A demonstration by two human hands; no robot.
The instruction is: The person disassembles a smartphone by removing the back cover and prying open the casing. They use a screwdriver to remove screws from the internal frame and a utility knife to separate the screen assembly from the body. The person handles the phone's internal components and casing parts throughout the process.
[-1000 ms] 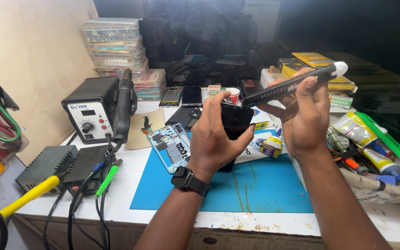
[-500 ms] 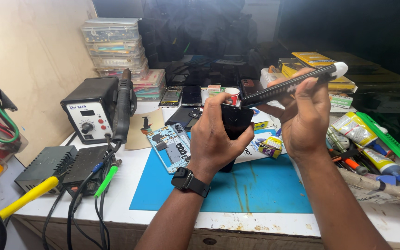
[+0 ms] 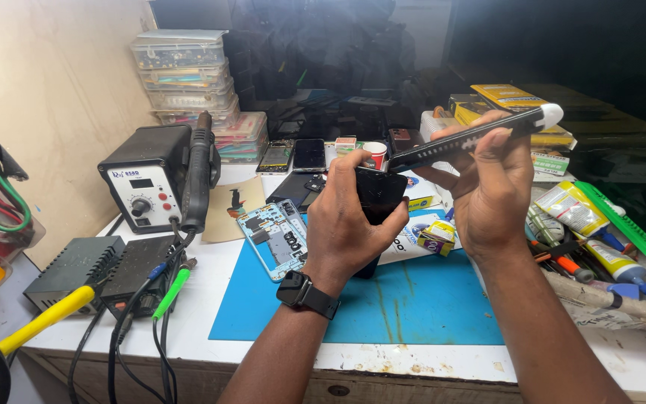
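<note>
In the middle of the frame my left hand [image 3: 345, 224] grips the thin, breakable phone [image 3: 377, 196] by its edges, while my right hand [image 3: 491, 187] pinches the stiff black tool [image 3: 472, 138].

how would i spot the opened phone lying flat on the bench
Start at the blue mat on the white bench. At its upper left corner, beside the left hand, lies the opened phone. Unlike the dark phones behind it, its light blue inside faces up, showing its bare parts.

Beige wall [image 3: 54, 82] at left, dark unlit back, white workbench [image 3: 211, 329] with worn front edge, blue mat [image 3: 413, 307]
</note>
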